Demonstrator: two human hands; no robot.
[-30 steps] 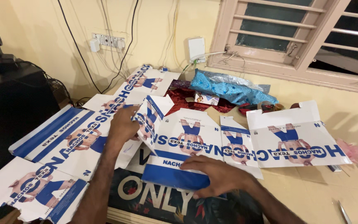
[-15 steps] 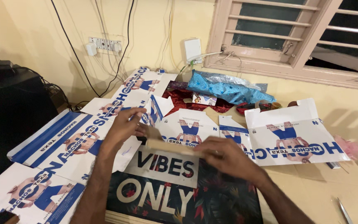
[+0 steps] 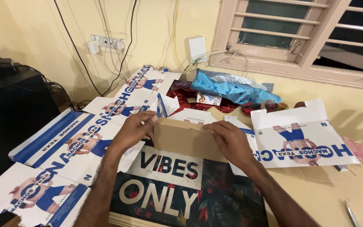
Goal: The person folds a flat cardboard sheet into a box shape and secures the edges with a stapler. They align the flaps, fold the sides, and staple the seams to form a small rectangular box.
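— Brown cardboard, its plain side facing the camera: a person is holding up a folded carton panel [image 3: 188,138] between two hands over the table [image 3: 316,193], in front of a yellow wall.

— Which hand is where, going left to right?

— The left hand [image 3: 133,130] is gripping the panel's left edge, fingers curling round the upper corner. The right hand [image 3: 230,141] is closing on the right edge, thumb on the near face and fingers going over the top. Both are clamping the same piece.

— How is the panel lying?

— Its long axis is running left to right, roughly level, spanning the gap between the hands. It is standing tilted off the table, top edge leaning away from the person, lower edge hanging just above the dark printed mat [image 3: 169,185].

— So which hand is nearer?

— Neither; each is touching one end, and the panel is sitting squarely between them, slightly ahead of the wrists.

— And around it?

— Flattened blue-and-white cartons [image 3: 68,143] are lying to the left, another flat carton [image 3: 303,138] to the right, just beside the right hand. Blue wrapping [image 3: 232,90] is sitting behind, near the wall. Whether the panel is touching the flat sheet behind it, I cannot tell.
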